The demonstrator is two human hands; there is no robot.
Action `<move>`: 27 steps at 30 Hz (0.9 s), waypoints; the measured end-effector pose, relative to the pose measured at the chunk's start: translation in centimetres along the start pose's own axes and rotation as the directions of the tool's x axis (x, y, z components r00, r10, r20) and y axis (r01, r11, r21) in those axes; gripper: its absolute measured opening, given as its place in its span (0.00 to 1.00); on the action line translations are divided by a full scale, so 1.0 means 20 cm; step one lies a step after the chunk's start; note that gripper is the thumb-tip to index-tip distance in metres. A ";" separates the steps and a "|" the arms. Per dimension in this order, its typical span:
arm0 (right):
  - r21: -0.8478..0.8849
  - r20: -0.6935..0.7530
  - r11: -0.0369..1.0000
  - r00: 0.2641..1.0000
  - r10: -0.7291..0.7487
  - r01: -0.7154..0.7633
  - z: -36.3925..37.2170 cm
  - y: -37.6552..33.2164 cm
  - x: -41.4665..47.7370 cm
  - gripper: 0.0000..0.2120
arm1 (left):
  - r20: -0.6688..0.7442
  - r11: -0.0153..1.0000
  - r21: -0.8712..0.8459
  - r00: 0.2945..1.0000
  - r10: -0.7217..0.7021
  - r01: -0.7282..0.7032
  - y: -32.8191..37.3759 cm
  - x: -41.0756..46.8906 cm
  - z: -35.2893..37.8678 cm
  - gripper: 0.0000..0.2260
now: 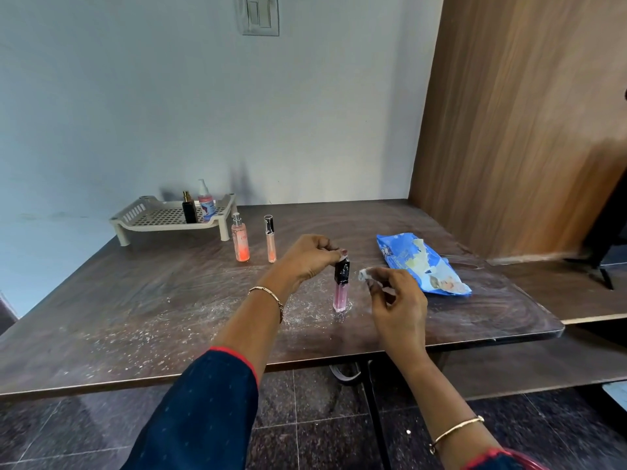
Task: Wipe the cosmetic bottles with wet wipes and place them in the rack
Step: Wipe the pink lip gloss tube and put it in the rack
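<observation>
A slim pink bottle with a black cap (pixel 341 286) stands upright on the dark table (pixel 135 300). My left hand (pixel 305 257) pinches the top of its cap. My right hand (pixel 397 300) holds a small crumpled wet wipe (pixel 365 275) just right of the cap, a little apart from it. Farther back stand an orange spray bottle (pixel 240 242) and a thin peach tube with a silver cap (pixel 270 240). The beige rack (pixel 149 217) at the back left holds a black bottle (pixel 189 208) and a pink pump bottle (pixel 206 202).
A blue wet-wipe pack (pixel 420 262), open, lies right of my hands. White dust and crumbs speckle the table around the pink bottle. A wooden panel (pixel 515 130) rises at the right, with a lower ledge beside the table. Dark tiled floor lies below the front edge.
</observation>
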State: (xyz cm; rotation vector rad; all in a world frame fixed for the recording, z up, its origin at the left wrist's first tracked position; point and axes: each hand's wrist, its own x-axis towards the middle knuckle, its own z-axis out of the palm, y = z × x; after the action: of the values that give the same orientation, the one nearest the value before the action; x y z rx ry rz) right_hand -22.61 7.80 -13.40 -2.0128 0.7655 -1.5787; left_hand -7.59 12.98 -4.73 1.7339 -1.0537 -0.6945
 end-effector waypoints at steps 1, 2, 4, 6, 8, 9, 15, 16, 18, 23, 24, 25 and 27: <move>0.005 -0.002 1.000 1.000 -0.008 0.008 0.01 0.00 0.00 0.12 | -0.019 1.000 -0.015 1.000 -0.012 0.012 0.00 0.00 0.00 0.07; 0.009 -0.003 1.000 1.000 -0.024 0.024 0.01 -0.01 0.01 0.12 | -0.035 0.999 -0.026 0.999 -0.027 0.026 -0.01 0.00 0.00 0.08; 0.011 0.005 0.996 0.996 -0.086 0.086 0.03 -0.01 0.03 0.12 | -0.045 0.998 -0.033 0.998 -0.050 0.049 -0.01 0.00 0.01 0.08; 0.005 0.032 0.986 0.985 -0.169 0.169 0.05 -0.02 0.05 0.11 | -0.045 0.998 -0.022 0.997 -0.067 0.066 0.00 0.01 0.01 0.07; -0.013 0.061 0.966 0.965 -0.255 0.256 0.08 -0.03 0.08 0.10 | -0.033 0.998 -0.004 0.997 -0.070 0.070 0.01 0.01 0.00 0.08; -0.024 0.076 0.955 0.953 -0.294 0.297 0.10 -0.03 0.10 0.10 | -0.025 0.997 0.004 0.997 -0.073 0.073 0.02 0.02 0.00 0.09; -0.144 0.109 0.884 0.895 -0.433 0.446 0.13 0.00 0.11 0.10 | 0.010 0.994 0.044 0.995 -0.097 0.096 0.02 0.05 -0.03 0.06; -0.154 0.108 0.873 0.886 -0.450 0.463 0.13 0.00 0.11 0.10 | 0.013 0.994 0.054 0.995 -0.101 0.100 0.02 0.05 -0.03 0.06; -0.161 0.110 0.858 0.872 -0.476 0.489 0.13 0.01 0.10 0.09 | 0.013 0.993 0.066 0.995 -0.102 0.101 0.02 0.06 -0.03 0.06; -0.146 0.162 0.879 0.888 -0.431 0.453 0.14 0.06 0.04 0.08 | 0.001 0.993 0.045 0.994 -0.105 0.105 0.00 0.07 -0.03 0.06; -0.137 0.166 0.888 0.894 -0.417 0.439 0.14 0.07 0.03 0.08 | 0.008 0.993 0.051 0.995 -0.104 0.103 0.01 0.07 -0.03 0.06; -0.128 0.166 0.893 0.897 -0.409 0.431 0.14 0.07 0.03 0.08 | 0.016 0.993 0.060 0.995 -0.103 0.102 0.01 0.06 -0.03 0.06; -0.121 0.149 0.900 0.904 -0.401 0.419 0.14 0.05 0.04 0.08 | 0.024 0.991 0.080 0.994 -0.108 0.106 0.02 0.06 -0.03 0.05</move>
State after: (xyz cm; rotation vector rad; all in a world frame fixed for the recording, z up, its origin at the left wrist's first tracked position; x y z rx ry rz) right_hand -19.96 6.52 -14.09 -2.4828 0.4392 -1.6366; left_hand -6.72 12.19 -4.14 1.8645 -1.0253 -0.7560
